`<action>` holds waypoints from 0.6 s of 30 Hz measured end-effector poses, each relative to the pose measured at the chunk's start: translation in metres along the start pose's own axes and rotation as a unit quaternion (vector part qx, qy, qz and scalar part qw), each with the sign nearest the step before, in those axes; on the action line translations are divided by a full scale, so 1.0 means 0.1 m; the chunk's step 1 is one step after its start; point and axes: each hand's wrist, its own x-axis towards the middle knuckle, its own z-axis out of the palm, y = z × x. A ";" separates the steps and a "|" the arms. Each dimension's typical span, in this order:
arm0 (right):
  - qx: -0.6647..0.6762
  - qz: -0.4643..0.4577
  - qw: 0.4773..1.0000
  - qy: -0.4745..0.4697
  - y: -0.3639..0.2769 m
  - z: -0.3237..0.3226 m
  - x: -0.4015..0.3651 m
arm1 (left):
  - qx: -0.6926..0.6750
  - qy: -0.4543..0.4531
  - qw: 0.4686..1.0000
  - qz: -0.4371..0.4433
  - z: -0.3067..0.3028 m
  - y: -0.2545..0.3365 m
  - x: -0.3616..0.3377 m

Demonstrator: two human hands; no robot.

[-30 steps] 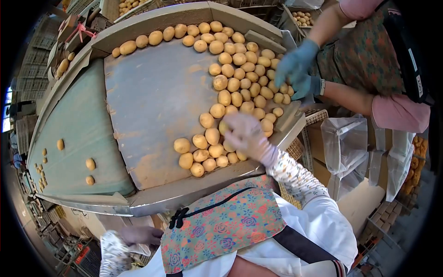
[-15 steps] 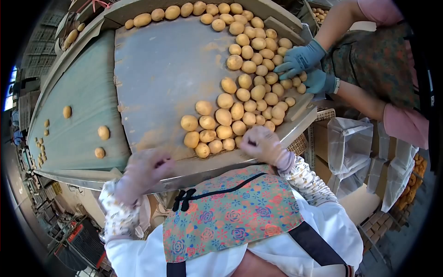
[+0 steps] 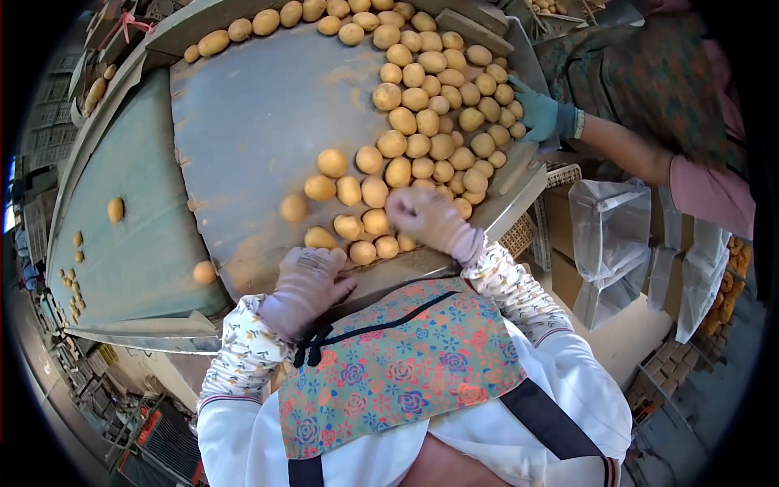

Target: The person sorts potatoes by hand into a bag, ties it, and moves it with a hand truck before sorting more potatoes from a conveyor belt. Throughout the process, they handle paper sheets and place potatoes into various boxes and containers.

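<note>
My left hand, in a pale glove, rests at the near edge of the sorting table with its thumb apart from the fingers. Its fingertips are partly hidden beside a potato, and I see nothing held in it. My right hand, also gloved, is curled low among the potatoes at the near side; what its fingers hold, if anything, is hidden. A blurred potato lies left of the pile on the grey table surface.
A green belt with scattered potatoes joins the table on the left. Across the right edge, a co-worker's blue-gloved hand touches the pile. Clear plastic bags line boxes at the right. A raised rim borders the table.
My left hand has moved right and up to the near potatoes. My right hand has shifted left and up. Several near potatoes have spread leftward. One co-worker's hand has left the pile.
</note>
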 end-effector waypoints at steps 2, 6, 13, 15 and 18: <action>-0.007 -0.076 0.975 0.207 0.09 -0.08 0.13 | 0.011 0.045 0.998 -0.044 0.01 -0.07 -0.07; -0.022 0.066 0.996 -0.058 0.16 -0.13 -0.28 | -0.030 0.117 0.987 -0.108 0.04 -0.43 -0.33; -0.015 -0.019 0.992 0.126 0.13 -0.16 -0.11 | -0.159 0.122 0.980 0.020 0.01 -0.10 -0.18; -0.026 0.030 0.985 0.167 0.21 -0.34 -0.24 | -0.187 0.138 0.972 -0.036 -0.10 -0.17 -0.31; -0.162 0.063 0.985 -0.020 0.43 -0.33 -0.37 | -0.184 0.088 0.976 -0.079 -0.06 -0.37 -0.36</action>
